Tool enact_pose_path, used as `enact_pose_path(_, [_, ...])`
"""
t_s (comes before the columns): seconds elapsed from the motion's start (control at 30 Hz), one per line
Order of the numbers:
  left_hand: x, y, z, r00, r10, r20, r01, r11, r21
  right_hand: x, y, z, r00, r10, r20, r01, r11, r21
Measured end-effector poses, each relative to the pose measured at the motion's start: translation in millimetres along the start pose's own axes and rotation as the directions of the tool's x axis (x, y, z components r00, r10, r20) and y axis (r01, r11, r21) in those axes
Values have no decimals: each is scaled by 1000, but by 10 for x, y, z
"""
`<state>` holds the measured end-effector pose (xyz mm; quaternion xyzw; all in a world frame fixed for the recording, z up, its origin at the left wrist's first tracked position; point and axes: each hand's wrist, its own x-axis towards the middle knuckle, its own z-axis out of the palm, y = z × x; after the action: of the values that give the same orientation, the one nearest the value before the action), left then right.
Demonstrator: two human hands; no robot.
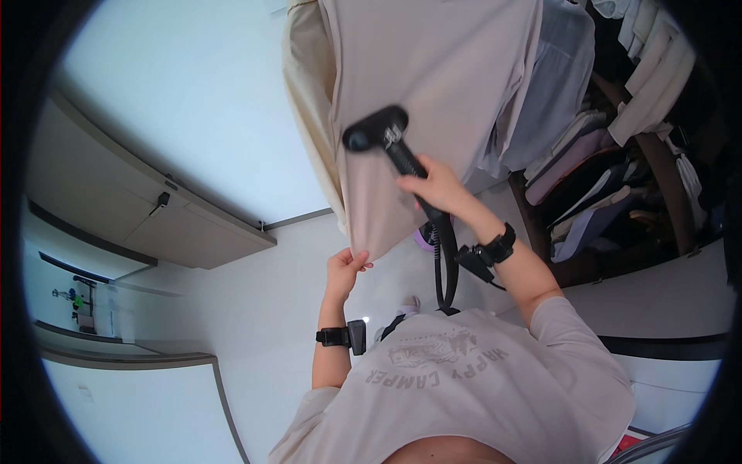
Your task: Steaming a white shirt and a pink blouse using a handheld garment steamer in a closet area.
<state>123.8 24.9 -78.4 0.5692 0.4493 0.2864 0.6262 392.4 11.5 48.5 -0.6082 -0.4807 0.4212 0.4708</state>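
A light beige garment [429,69] hangs before me, its lower corner drawn down to a point. My left hand [346,269] pinches that corner between thumb and fingers. My right hand [437,184] is wrapped around the handle of a black garment steamer [377,129]. The steamer's head lies over the garment's left part; whether it touches the cloth I cannot tell. A black hose [447,261] runs down from the handle toward my body. Behind the beige garment hang a cream garment [310,87] on the left and a grey-blue one [548,98] on the right.
An open wardrobe [614,232] with folded and hanging clothes stands on the right. At the left is a door [145,203] with a black handle. Part of a purple and black object [426,236] shows on the floor behind the hose. Both my wrists bear black strapped devices.
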Motion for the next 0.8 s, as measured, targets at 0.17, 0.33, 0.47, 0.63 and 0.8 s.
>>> enact_pose_path(0.17, [26, 36, -28, 994, -75, -84, 67, 992, -104, -302, 515, 240, 947, 134, 291, -123, 991, -54])
enact_pose_path(0.33, [-17, 66, -88, 980, -49, -192, 36, 997, -71, -476, 670, 360, 908, 186, 374, -211, 977, 26])
enact_pose_path(0.47, [-161, 273, -73, 984, 30, -178, -44, 996, -76, -344, 739, 286, 964, 113, 240, -139, 986, 94])
enact_pose_path(0.63, [-352, 579, -165, 964, 93, -250, -117, 990, -84, -288, 460, 141, 996, 74, 55, -82, 985, 151])
enact_pose_path(0.8, [-377, 606, -255, 900, 180, -396, -216, 975, -47, -528, 367, 274, 904, 46, 426, -80, 995, 64])
